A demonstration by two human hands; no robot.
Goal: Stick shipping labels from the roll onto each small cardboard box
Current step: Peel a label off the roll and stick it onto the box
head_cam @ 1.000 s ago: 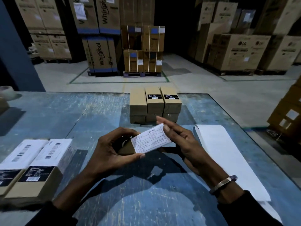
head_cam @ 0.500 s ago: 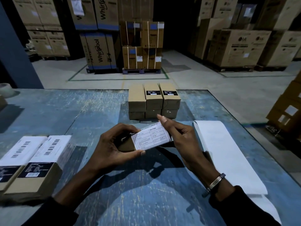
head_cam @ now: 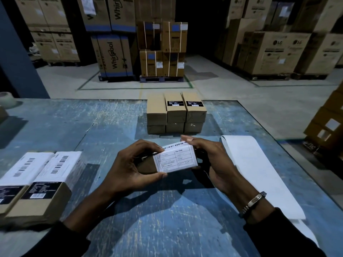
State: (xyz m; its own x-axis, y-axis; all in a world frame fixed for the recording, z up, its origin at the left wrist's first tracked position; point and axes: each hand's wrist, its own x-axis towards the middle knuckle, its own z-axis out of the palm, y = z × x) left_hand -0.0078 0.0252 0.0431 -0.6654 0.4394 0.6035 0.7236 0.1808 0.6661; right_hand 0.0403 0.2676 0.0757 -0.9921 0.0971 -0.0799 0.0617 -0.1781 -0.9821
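Note:
A small cardboard box (head_cam: 146, 166) hangs just above the table's middle, gripped at its left end by my left hand (head_cam: 130, 169). A white shipping label (head_cam: 175, 159) covers its near face and wraps over the top edge. My right hand (head_cam: 213, 162) holds the box's right end, its fingers pressing the label's top edge. A white strip of label backing paper (head_cam: 259, 175) lies flat to the right. Two labelled boxes (head_cam: 37, 184) lie at the left. A stack of several small boxes (head_cam: 175, 113) stands behind my hands.
The blue worn table (head_cam: 167, 219) ends just right of the paper strip. A tape roll (head_cam: 6, 100) sits at the far left edge. Large appliance cartons (head_cam: 113, 54) stand on pallets on the warehouse floor beyond.
The box has tilted so the label now faces me more and its barcode edge folds over the top. My right fingers have slid along that top edge.

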